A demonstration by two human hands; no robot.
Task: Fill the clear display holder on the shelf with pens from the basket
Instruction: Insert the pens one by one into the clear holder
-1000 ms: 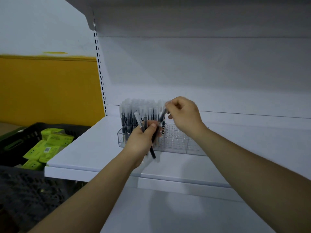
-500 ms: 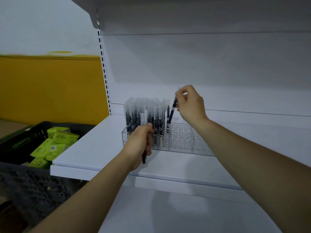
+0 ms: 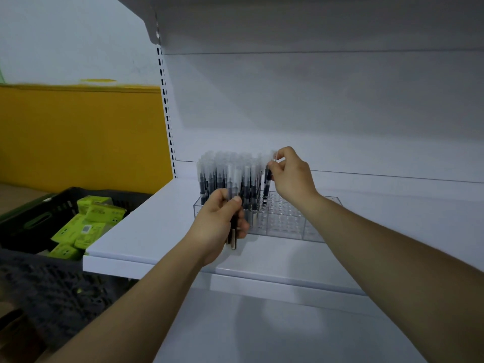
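The clear display holder (image 3: 285, 224) stands on the white shelf (image 3: 146, 231). Its left part is packed with several upright black pens with frosted caps (image 3: 222, 174); its right holes stand empty. My right hand (image 3: 290, 176) pinches the capped top of one pen (image 3: 267, 184), which stands upright with its tip in a hole at the right edge of the filled block. In front of the holder, my left hand (image 3: 220, 224) grips a small bunch of pens (image 3: 233, 203) upright.
A black basket (image 3: 39, 218) with yellow-green boxes (image 3: 86, 226) sits low at the left, beside the shelf edge. A darker mesh basket (image 3: 47, 292) lies below it. An upper shelf overhangs. A slotted upright (image 3: 166, 113) borders the shelf's left side.
My right hand took a pen from the left hand's bunch, lifted it over the holder and lowered it into a hole. The left hand turned its bunch upright.
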